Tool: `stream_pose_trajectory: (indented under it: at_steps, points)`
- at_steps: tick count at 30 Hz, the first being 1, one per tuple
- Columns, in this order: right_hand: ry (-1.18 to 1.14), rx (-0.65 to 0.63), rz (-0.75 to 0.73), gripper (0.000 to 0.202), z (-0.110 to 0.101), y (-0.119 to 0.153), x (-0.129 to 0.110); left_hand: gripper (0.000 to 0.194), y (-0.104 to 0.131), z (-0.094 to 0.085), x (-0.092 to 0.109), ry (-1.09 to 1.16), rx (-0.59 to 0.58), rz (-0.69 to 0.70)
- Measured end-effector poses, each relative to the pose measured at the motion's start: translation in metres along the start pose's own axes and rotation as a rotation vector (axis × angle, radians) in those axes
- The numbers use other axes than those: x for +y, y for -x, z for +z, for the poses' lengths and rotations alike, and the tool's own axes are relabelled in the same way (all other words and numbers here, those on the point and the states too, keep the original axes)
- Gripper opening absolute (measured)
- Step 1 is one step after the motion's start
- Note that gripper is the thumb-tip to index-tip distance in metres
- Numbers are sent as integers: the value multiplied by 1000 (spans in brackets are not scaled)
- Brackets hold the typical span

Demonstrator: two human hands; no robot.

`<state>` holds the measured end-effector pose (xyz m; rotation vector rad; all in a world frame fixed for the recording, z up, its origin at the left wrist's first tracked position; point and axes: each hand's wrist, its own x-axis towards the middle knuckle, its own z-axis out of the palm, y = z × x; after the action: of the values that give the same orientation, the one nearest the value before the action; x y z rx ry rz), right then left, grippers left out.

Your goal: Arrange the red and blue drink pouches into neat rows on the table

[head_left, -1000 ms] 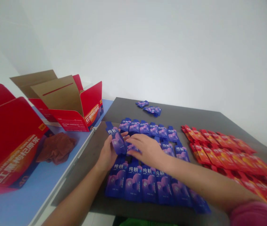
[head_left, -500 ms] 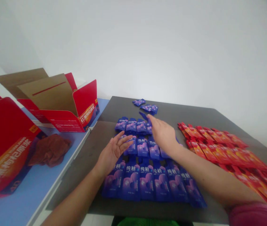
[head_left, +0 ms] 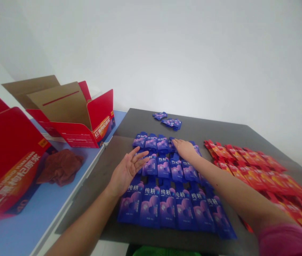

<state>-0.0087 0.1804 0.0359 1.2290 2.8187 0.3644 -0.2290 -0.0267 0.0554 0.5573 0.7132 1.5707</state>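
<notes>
Blue-purple drink pouches [head_left: 167,204] lie face up in rows on the dark tabletop. My left hand [head_left: 128,170] hovers over the left end of the middle row, palm turned inward, fingers apart and nothing in them. Over the back row, my right hand [head_left: 185,149] lies flat with fingers stretched out, its fingertips at a pouch [head_left: 171,145] that it partly covers. Further back are a small pile of the same pouches [head_left: 172,123] and a lone bunch [head_left: 160,116].
Red-orange pouches [head_left: 260,174] lie in overlapping rows at the right. On the blue table to the left stand an open red carton [head_left: 79,135], a nearer red carton [head_left: 9,160] and a crumpled brown cloth [head_left: 60,167]. A white wall [head_left: 183,53] rises behind.
My right hand has come down onto the back row; the pouch that stuck up at its fingertips no longer shows there. My left hand has stayed nearly still. The view has shifted slightly.
</notes>
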Motion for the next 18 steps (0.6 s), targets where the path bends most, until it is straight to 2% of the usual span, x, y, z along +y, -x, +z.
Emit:
stream_pose_trajectory:
  at_steps: [4, 10, 14, 18]
  points:
    - [-63, -34, -44, 35, 0, 3, 0, 49, 0, 0, 0, 5, -11, -1]
    - [-163, -87, -80, 47, -4, 3, 6, 51, -1, -1, -2, -14, -12, -4]
    - [-261, -45, -5, 48, -8, 0, 17, 48, -1, -2, -1, -18, 6, -1]
    - [-335, 31, 127, 43, -9, -10, 38, 49, 0, -1, 0, -18, 13, 10]
